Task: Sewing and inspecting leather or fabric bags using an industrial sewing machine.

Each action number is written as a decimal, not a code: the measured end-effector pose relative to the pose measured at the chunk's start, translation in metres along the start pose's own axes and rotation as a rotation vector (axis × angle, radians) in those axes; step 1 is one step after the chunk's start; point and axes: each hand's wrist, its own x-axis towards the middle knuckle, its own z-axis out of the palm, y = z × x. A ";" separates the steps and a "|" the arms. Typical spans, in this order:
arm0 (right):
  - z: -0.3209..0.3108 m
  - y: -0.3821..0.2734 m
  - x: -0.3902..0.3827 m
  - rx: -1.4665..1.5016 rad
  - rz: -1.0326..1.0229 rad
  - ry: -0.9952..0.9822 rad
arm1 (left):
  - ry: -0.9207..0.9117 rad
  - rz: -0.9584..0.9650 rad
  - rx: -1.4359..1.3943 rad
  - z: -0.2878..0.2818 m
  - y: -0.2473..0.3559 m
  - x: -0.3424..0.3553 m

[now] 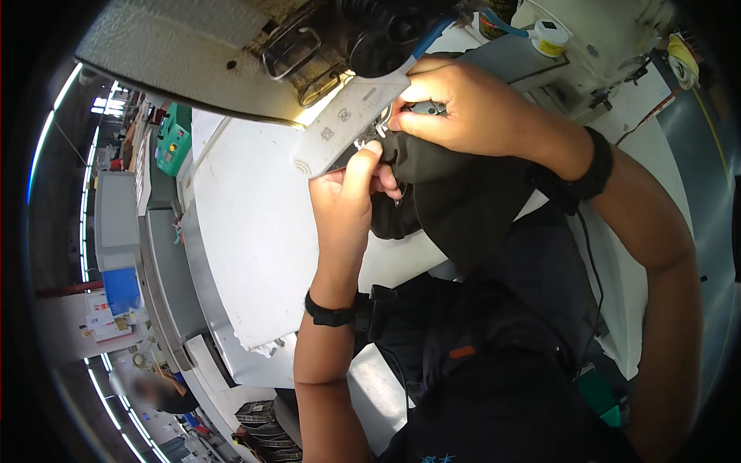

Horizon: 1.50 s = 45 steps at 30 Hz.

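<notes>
Dark olive fabric (pixel 455 193) hangs gathered below the front of a sewing machine (pixel 208 62), its lower part draping toward my lap. My left hand (pixel 347 185) is closed on the near edge of the fabric, thumb on top and fingers curled beneath. A small shiny piece (pixel 398 202) shows by those fingers; its kind is unclear. My right hand (pixel 455 108) pinches the fabric between thumb and forefinger, close to the presser foot (pixel 383 119). The machine's pale cover (pixel 351 116) hides part of the needle area. White bits lie between my two thumbs.
A white worktable (pixel 255 231) spreads to the left under the machine. Beyond it stand a green box (pixel 174 139) and a blue bin (pixel 121 289). A small white-capped bottle (pixel 549 37) is at the upper right. Another person (pixel 166 392) is far off at the lower left.
</notes>
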 end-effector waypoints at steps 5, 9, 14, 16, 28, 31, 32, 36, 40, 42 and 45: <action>-0.005 -0.001 0.001 0.023 0.011 -0.053 | -0.019 0.018 -0.085 0.002 -0.002 0.001; 0.000 -0.001 -0.001 0.012 0.052 -0.025 | 0.004 -0.058 -0.233 0.003 -0.004 0.001; 0.004 0.000 -0.004 -0.059 -0.047 0.041 | 0.035 -0.040 -0.105 0.004 -0.004 0.002; 0.005 0.000 -0.004 -0.051 -0.074 0.057 | 0.016 -0.005 -0.100 0.004 -0.001 0.002; 0.010 0.000 -0.001 -0.048 -0.052 0.106 | 0.043 -0.114 -0.197 0.002 0.004 0.003; 0.009 -0.002 -0.001 -0.064 -0.049 0.112 | 0.032 -0.077 -0.188 0.002 0.004 0.001; 0.010 -0.002 -0.001 -0.058 -0.062 0.120 | 0.041 -0.095 -0.180 0.001 0.004 0.002; 0.011 -0.001 -0.001 -0.104 -0.125 0.154 | -0.001 -0.059 -0.138 -0.003 0.001 0.004; 0.013 0.003 -0.002 -0.147 -0.187 0.152 | 0.017 0.082 -0.065 -0.001 -0.011 0.002; 0.013 0.003 -0.003 -0.160 -0.204 0.173 | 0.057 0.136 -0.049 0.004 -0.017 0.002; 0.012 0.001 -0.003 -0.137 -0.163 0.156 | 0.064 0.192 -0.020 0.005 -0.016 0.002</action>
